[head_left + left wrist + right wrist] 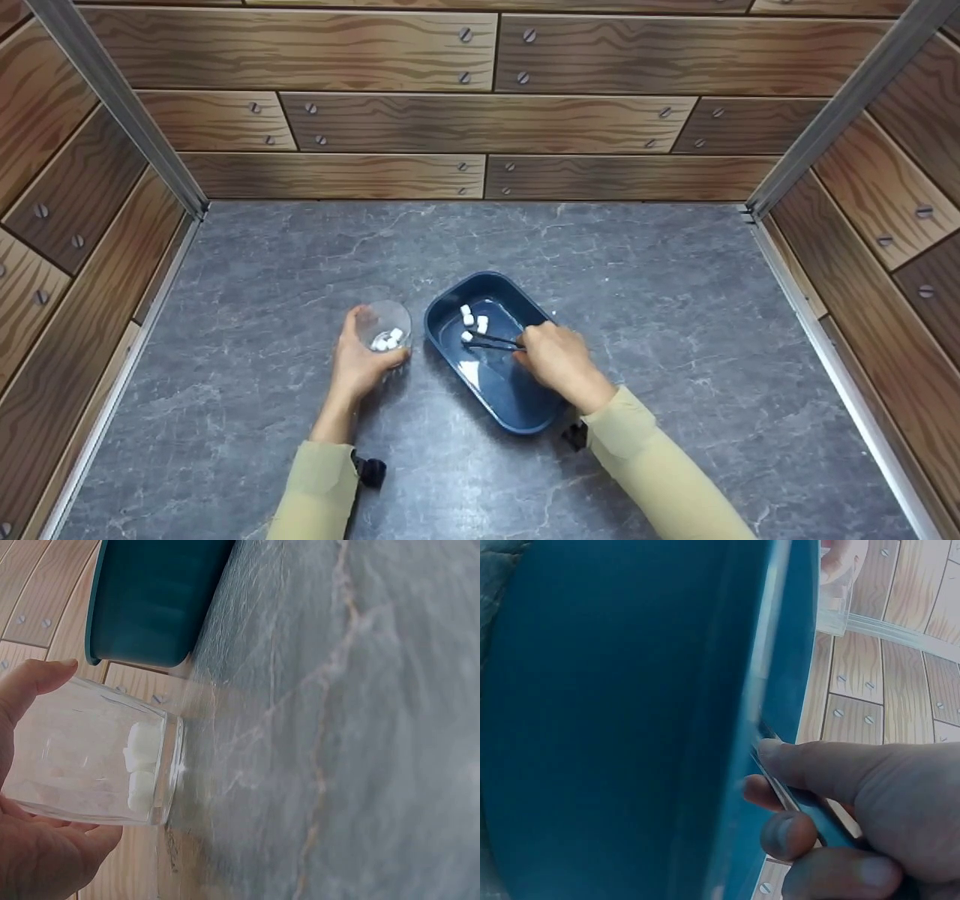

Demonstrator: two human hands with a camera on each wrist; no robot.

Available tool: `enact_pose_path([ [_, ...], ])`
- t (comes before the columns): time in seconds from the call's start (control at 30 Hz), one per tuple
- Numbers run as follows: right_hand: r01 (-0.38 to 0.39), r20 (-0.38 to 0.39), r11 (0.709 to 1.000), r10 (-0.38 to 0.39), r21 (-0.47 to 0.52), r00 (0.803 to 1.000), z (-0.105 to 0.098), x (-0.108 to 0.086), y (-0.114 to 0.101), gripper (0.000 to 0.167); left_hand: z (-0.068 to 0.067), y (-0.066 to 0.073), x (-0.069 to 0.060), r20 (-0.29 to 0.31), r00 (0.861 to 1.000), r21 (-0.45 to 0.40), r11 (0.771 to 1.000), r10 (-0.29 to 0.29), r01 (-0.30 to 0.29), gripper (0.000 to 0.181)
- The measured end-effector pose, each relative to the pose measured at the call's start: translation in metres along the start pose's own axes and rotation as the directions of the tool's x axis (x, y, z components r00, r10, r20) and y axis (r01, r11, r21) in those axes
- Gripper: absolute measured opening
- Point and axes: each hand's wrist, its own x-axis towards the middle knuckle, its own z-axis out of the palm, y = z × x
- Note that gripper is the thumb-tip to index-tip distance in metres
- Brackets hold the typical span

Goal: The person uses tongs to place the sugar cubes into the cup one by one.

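Note:
On the left, my left hand (361, 360) grips a clear glass (384, 319) standing upright on the surface, thumb on one side and fingers round the other. Several white cubes (142, 765) lie at the bottom of that glass. My right hand (559, 360) pinches dark tweezers (495, 343) over the blue tray (525, 412). Their tips reach a white cube (467, 337) inside the tray; whether they clasp it, I cannot tell. More white cubes (481, 324) lie close by, toward the tray's far left. In the right wrist view, the tray's wall hides the tweezer tips.
The grey marbled tabletop (285, 255) is bounded by wood-patterned walls (390, 120) at the back and both sides. Metal rails (840, 390) run along the side edges. Beside the glass, to its right, stands the tray, a small gap between them.

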Motion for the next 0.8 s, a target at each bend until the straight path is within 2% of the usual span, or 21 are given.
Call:
enact_pose_path([
  [0.63,0.038,-0.043,0.999,-0.038,-0.004,0.998,0.0030,-0.0016,-0.0030,0.018,-0.0008,0.0022,-0.0014,0.006,1.000,0.000,1.000,-0.015,0.015,0.100],
  [0.8,0.031,-0.017,0.999,-0.030,0.020,0.999,0.0027,-0.0019,-0.0044,0.018,-0.0013,0.0021,-0.0019,0.007,1.000,0.013,1.000,-0.018,0.017,0.098],
])
